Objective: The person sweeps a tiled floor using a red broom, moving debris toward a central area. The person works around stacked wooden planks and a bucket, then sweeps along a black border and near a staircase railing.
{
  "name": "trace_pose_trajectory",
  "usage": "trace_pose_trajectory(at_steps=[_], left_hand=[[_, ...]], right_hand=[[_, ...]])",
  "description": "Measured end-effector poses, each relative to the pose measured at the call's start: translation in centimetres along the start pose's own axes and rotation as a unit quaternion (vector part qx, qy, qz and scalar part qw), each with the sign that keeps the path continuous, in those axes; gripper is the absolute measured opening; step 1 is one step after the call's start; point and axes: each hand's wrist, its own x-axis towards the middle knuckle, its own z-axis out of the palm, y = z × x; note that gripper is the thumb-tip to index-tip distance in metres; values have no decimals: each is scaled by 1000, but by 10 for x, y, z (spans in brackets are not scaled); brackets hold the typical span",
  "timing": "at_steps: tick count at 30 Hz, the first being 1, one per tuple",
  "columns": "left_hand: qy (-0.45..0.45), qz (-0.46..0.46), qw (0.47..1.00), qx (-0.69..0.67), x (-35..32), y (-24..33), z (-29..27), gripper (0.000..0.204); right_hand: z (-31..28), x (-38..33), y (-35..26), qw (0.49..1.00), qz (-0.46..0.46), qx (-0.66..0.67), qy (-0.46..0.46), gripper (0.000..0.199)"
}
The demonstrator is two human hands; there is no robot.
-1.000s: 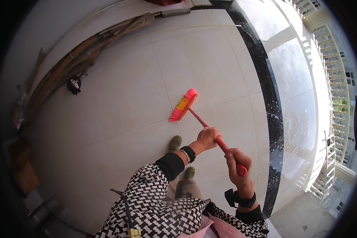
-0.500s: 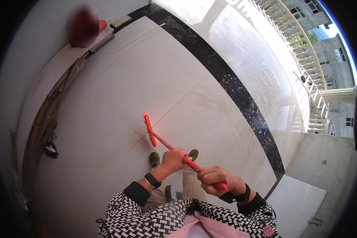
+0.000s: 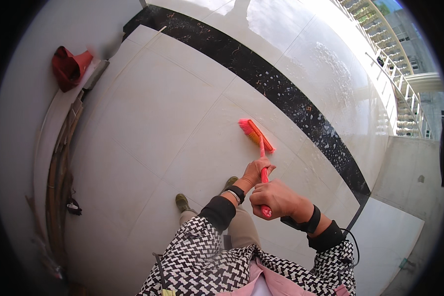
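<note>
A broom with a red-orange head and pink and yellow bristles is held out in front of me over the pale tiled floor. My left hand wraps round its red handle lower down, closer to the head. Near the handle's top end, my right hand is closed in a fist, with the red tip poking out below. The bristles point to the left, and whether they touch the tiles I cannot tell for sure.
A dark speckled stone strip curves across the floor, with wet, foamy tiles beyond. Long wooden pieces and a red container stand along the left wall. A white ladder leans by the balustrade, and a loose white panel lies at the right.
The broom head has swung right and away from me, its bristles now showing. Both hands moved right along with it, still gripping the handle. My view and feet have shifted too.
</note>
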Motion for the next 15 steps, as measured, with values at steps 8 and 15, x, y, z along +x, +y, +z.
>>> trace_pose_trajectory(at_steps=[8, 15], left_hand=[[29, 43, 984, 173, 44, 87, -49, 29], [-108, -153, 892, 410, 67, 27, -174, 31]], right_hand=[[-75, -47, -13, 989, -90, 25, 115, 22], [-78, 48, 74, 884, -76, 365, 280, 20]])
